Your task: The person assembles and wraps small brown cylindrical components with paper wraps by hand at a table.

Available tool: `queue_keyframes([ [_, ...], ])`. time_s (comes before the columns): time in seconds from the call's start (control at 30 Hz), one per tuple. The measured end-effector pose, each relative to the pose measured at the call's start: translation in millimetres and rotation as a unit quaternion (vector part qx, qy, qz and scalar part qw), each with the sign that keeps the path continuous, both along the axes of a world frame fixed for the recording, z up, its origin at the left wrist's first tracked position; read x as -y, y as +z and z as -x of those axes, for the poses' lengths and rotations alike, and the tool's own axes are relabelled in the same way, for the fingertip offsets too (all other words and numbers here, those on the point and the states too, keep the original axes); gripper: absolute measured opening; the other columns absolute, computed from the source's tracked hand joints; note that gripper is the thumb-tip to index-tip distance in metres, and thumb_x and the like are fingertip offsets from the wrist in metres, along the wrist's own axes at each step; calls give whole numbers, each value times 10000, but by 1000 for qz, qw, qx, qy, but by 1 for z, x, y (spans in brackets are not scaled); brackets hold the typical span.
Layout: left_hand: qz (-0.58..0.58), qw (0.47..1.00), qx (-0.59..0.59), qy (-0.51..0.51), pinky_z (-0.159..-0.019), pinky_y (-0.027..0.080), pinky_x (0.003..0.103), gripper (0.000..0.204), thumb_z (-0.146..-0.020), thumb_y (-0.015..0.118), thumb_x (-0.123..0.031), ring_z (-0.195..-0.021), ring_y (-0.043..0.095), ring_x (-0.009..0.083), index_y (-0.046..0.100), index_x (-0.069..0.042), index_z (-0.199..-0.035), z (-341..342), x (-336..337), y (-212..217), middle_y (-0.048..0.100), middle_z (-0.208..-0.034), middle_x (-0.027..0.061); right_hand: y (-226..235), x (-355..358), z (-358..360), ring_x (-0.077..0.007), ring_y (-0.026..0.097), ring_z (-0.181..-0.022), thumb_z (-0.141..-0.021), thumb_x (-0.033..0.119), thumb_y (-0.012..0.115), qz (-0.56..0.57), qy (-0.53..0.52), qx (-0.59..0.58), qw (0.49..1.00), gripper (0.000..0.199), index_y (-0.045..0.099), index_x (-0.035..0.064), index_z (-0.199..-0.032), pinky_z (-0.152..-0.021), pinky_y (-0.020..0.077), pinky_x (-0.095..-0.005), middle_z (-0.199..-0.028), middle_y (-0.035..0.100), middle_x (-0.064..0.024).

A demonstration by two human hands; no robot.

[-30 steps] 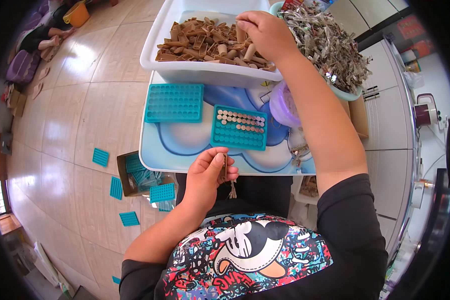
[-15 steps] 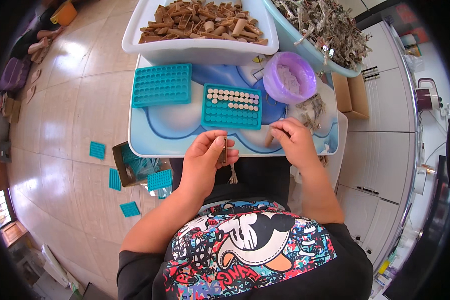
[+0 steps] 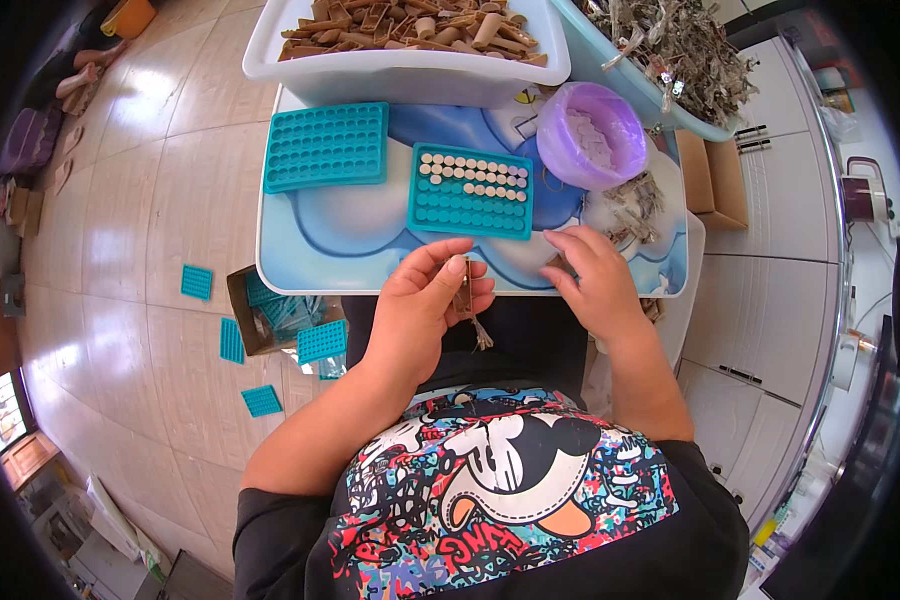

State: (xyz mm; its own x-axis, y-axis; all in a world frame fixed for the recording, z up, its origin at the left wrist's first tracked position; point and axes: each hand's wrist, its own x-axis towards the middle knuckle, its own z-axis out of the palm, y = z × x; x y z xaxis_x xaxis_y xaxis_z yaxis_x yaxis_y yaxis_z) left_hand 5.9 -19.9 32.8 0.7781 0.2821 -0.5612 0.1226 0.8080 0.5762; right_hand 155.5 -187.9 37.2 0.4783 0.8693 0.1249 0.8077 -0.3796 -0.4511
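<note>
1. Here, a slim brown piece (image 3: 465, 288) is pinched by the left hand (image 3: 419, 297), at the near edge of the table (image 3: 345, 232).
2. Right hand (image 3: 597, 282): grip narrow; whether anything is held cannot be told.
3. Beyond: a teal tray (image 3: 470, 219), partly filled with whitish discs (image 3: 472, 162).

Brown piece (image 3: 464, 290): narrow, long, straight-edged; pinched nearly upright between thumb and fingers of the left hand (image 3: 415, 305), at the near edge of the worktop (image 3: 345, 255).
Visible face: dull brown, partly covered by the thumb; finer detail too small to tell.
Pale strands (image 3: 483, 336): dangling just below the piece, thin, slightly splayed at the tip; upper join unclear.
</note>
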Motion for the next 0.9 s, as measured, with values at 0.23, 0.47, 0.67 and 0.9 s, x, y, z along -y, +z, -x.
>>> queue_keyframes([
  [0.23,20,1000,-5,-6,-788,541,321,251,-954,498,-162,-880,620,181,506,-22,-1161,1,0,-3,589,-994,96,14,3,2,-319,543,-964,-675,104,731,-18,10,-34,999,471,572,28,-1112,-822,447,-385,-1087,543,-131],
  [0.47,17,1000,8,-9,-788,541,321,267,-954,498,-174,-871,625,187,500,-5,-1161,0,2,-6,589,-987,102,9,28,-7,-303,541,-984,-651,84,750,89,93,11,992,571,540,34,-1180,-833,448,-365,-1177,502,-130],
  [0.67,26,999,24,-28,-821,527,366,366,-983,421,-284,-896,623,207,488,8,-1194,-2,3,-7,591,-1017,119,8,17,2,-325,567,-950,-677,113,749,74,-46,-55,995,548,539,22,-1175,-798,476,-388,-1124,527,-137],
  [0.9,41,997,47,-51,-864,484,334,505,-991,345,-405,-978,584,195,460,9,-1257,1,6,-10,576,-1025,113,26,-26,34,-305,571,-928,-638,202,794,-126,75,-69,987,589,557,9,-1142,-787,481,-361,-1064,552,-141],
])
